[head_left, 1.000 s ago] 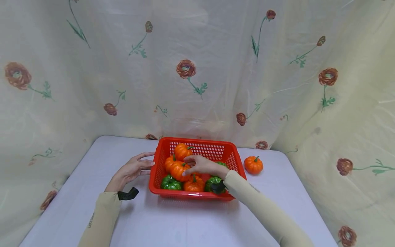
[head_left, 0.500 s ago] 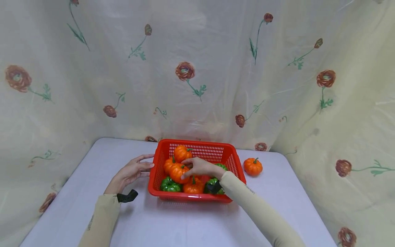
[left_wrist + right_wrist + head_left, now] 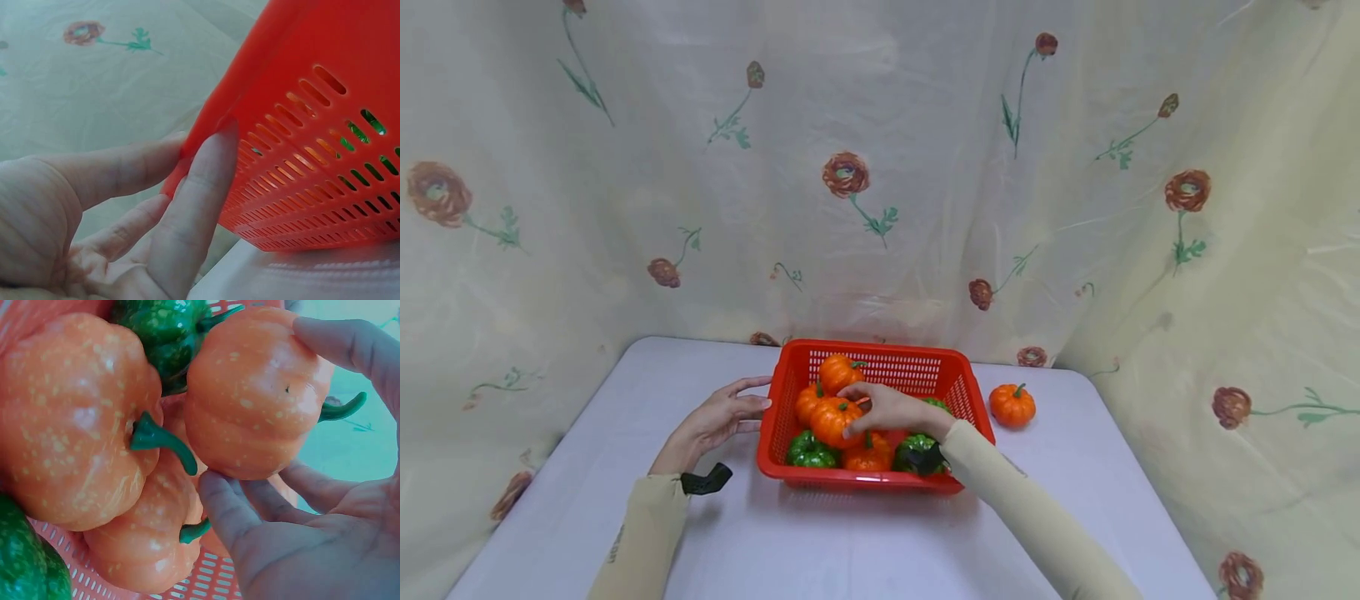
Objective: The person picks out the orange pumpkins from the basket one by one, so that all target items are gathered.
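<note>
My right hand [image 3: 891, 411] reaches into the red plastic basket [image 3: 880, 478] and holds a small orange pumpkin [image 3: 833, 423]. The right wrist view has this pumpkin [image 3: 256, 394] between the thumb at its top right and the fingers below, its curved green stem pointing toward the palm. At the basket's left side, my left hand [image 3: 718, 414] touches the rim. Seen from the left wrist, its nearly straight fingers [image 3: 200, 181] rest on the rim and outer wall. Orange pumpkins [image 3: 841, 374] and green ones [image 3: 812, 450] lie around the held one.
One orange pumpkin [image 3: 1012, 406] stands on the white-covered table [image 3: 820, 550], right of the basket. A flower-printed curtain [image 3: 917, 225] hangs behind the table and along both sides.
The held pumpkin has shifted slightly right within the basket, overlapping more of the orange pumpkin in front. My left hand stays at the rim. The whole head view has drifted a little.
</note>
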Action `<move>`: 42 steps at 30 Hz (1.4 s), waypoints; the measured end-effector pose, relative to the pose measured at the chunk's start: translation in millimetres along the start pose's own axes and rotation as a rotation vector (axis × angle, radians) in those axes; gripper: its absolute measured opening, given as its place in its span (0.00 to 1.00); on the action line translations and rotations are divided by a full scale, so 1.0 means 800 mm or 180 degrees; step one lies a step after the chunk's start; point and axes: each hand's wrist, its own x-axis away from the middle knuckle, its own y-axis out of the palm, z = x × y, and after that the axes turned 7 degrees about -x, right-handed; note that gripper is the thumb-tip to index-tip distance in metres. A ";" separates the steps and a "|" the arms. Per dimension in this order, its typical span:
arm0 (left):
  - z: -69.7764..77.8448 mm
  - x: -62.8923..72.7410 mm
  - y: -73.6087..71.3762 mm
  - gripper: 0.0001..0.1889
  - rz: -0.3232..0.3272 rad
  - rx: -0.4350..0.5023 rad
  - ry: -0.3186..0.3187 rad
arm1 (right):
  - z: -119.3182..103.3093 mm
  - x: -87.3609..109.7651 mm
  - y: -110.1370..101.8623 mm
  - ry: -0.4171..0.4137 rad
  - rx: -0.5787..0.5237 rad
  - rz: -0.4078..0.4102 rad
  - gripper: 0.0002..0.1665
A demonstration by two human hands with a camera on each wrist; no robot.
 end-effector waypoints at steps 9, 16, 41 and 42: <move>-0.005 -0.002 -0.001 0.36 -0.0007 -0.0037 0.0014 | 0.003 0.032 -0.016 -0.0059 -0.0093 0.0154 0.37; -0.008 -0.002 -0.001 0.37 0.0004 -0.0103 0.0014 | 0.008 0.065 -0.037 -0.0065 -0.0179 0.0337 0.36; -0.001 0.001 -0.001 0.37 -0.0048 -0.0195 0.0045 | 0.113 0.208 -0.135 0.0027 -0.0744 0.1599 0.41; -0.001 0.001 -0.001 0.37 -0.0042 -0.0205 0.0046 | 0.121 0.213 -0.137 0.0072 -0.0778 0.1649 0.41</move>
